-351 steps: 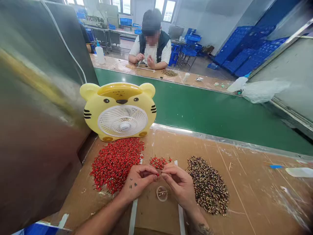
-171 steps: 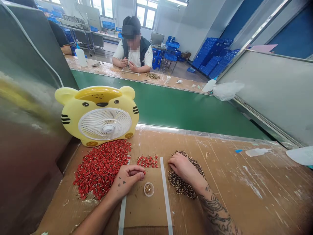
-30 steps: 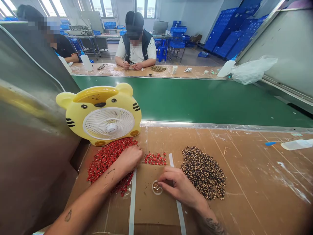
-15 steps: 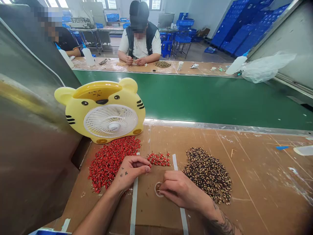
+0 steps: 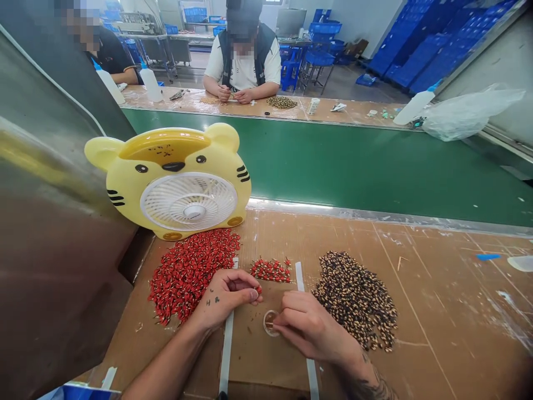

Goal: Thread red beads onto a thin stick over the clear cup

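My left hand [image 5: 225, 297] is closed in a pinch on a small red bead-like piece [image 5: 259, 289], which shows at the fingertips. Thumb and fingers of my right hand [image 5: 310, 322] pinch a thin pale stick [image 5: 270, 324], its tip over or in a small round clear dish [image 5: 265, 329]. That dish rests on a brown sheet [image 5: 266, 361] between two white tape strips. Left of my left hand spreads a big heap of red pieces [image 5: 189, 272] with pale and dark ends. A smaller group of red pieces [image 5: 270, 270] lies just beyond both hands. Black-and-tan pieces [image 5: 356, 300] are heaped beyond and right of my right hand.
A yellow tiger-faced fan [image 5: 179, 178] stands behind the red heap. A metal panel [image 5: 54, 222] borders the left side. Past the table runs a green belt [image 5: 353, 161]; across it a person [image 5: 244, 61] works with small parts. A blue strip [image 5: 488, 256] lies far right.
My left hand has turned slightly, so the red piece shows more at its fingertips. My right hand keeps the stick at the dish. The view has tilted down a little.
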A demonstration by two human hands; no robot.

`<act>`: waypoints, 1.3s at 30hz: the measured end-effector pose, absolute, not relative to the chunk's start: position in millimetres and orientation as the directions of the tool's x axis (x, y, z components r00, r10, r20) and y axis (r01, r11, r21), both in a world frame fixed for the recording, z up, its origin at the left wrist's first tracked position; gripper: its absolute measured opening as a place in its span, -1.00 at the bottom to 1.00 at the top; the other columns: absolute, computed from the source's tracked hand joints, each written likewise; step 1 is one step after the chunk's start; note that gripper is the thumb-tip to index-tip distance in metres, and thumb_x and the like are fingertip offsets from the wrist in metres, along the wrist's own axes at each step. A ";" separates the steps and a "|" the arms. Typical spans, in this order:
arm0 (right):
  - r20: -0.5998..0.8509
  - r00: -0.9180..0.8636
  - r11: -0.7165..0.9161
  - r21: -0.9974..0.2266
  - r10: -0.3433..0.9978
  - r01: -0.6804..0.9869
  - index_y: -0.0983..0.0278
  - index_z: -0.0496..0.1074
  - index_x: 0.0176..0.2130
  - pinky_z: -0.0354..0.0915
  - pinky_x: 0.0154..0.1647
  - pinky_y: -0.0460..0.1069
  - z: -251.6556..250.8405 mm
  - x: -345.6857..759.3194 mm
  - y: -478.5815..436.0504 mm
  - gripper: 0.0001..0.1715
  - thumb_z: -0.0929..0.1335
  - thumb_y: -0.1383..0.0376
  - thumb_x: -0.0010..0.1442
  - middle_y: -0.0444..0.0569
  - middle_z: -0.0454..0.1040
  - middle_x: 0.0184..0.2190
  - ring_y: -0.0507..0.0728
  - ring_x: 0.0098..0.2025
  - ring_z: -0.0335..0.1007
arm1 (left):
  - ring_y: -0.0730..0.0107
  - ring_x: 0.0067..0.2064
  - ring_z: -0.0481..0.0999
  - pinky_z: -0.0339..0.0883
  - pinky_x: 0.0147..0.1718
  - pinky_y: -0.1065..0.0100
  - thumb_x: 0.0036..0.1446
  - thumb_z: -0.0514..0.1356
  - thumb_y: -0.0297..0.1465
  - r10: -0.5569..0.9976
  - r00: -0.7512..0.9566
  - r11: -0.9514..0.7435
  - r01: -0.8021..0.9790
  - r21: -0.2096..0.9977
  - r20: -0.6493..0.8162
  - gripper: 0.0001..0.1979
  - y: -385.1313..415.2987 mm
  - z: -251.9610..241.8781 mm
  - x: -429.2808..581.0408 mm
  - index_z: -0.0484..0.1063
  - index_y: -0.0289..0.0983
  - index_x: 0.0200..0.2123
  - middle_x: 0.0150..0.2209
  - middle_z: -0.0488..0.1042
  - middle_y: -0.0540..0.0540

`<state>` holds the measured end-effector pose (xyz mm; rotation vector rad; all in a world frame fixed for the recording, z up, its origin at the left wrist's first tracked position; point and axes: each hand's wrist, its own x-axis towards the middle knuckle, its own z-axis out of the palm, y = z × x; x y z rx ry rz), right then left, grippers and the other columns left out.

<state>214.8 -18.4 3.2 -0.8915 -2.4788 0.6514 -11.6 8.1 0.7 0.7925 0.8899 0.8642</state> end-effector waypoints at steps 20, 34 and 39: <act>0.336 -0.190 0.375 -0.896 0.923 0.239 0.24 0.49 -0.38 0.18 -0.45 -0.05 11.3 221.8 -20.0 -0.86 0.38 0.40 0.23 -0.14 0.38 -0.54 0.05 -0.49 0.28 | 0.40 -0.43 0.56 0.38 -0.36 0.43 -0.11 0.35 -0.49 0.833 0.408 0.443 -0.086 0.892 -0.374 -0.90 4.9 12.4 0.5 0.65 -0.33 -0.43 -0.48 0.63 -0.08; 0.263 -0.231 0.328 -0.888 0.937 0.322 0.26 0.46 -0.44 0.17 -0.44 -0.05 6.9 225.0 -18.2 -0.78 0.37 0.31 0.26 -0.13 0.39 -0.56 0.05 -0.49 0.28 | 0.37 -0.39 0.56 0.34 -0.36 0.41 -0.08 0.34 -0.47 0.835 0.434 0.394 -0.040 0.918 -0.339 -0.89 4.4 10.8 -1.4 0.66 -0.31 -0.41 -0.43 0.63 -0.10; 0.177 -0.352 0.308 -0.881 0.919 0.359 0.27 0.46 -0.45 0.16 -0.43 -0.06 12.8 235.3 -17.7 -0.73 0.36 0.24 0.28 -0.12 0.38 -0.55 0.05 -0.47 0.28 | 0.37 -0.40 0.54 0.34 -0.37 0.41 -0.09 0.34 -0.46 0.844 0.408 0.393 -0.030 0.919 -0.348 -0.89 4.7 9.4 -2.3 0.65 -0.32 -0.41 -0.45 0.62 -0.09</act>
